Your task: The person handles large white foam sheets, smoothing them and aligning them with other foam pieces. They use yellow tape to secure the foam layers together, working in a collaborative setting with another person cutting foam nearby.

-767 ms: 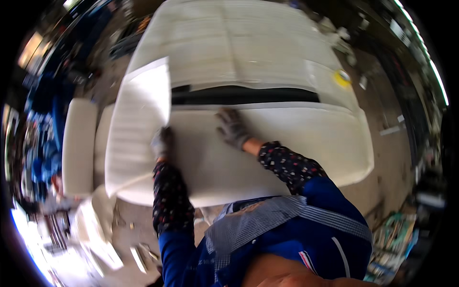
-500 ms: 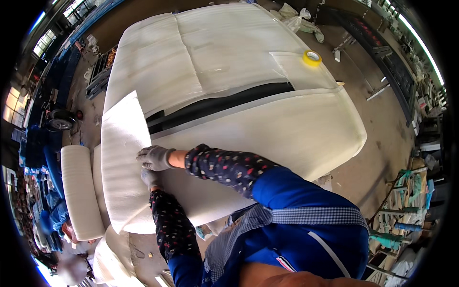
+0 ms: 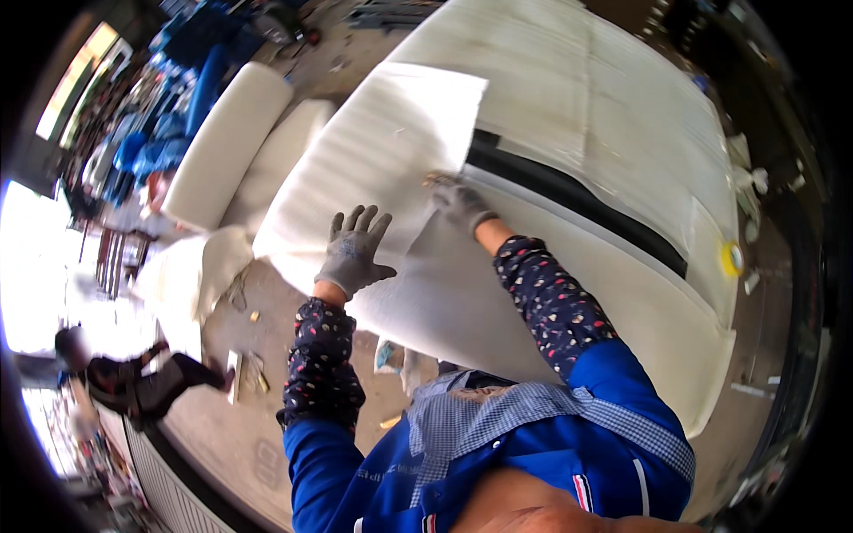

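Observation:
A large, flat piece wrapped in white foam sheet [image 3: 613,293] lies in front of me, with a dark strip [image 3: 577,200] showing through a long gap in the wrapping. Over its left end lies a loose flap of white foam sheet [image 3: 382,133]. My left hand [image 3: 351,256], in a grey glove, is open above the flap's near part, fingers spread. At the flap's right edge, near the end of the dark strip, is my right hand [image 3: 462,206], also gloved. Its fingertips are blurred, so their grip cannot be made out.
A yellow tape roll [image 3: 732,258] rests on the right side of the wrapped piece. White foam rolls [image 3: 227,147] stand to the left, with a crumpled white sheet [image 3: 200,271] closer to me. A person [image 3: 142,382] in dark clothes is at the lower left.
My view has swung to the left. My left hand has come off the foam flap and spread its fingers. My right hand stays by the flap's edge, now apart from the left.

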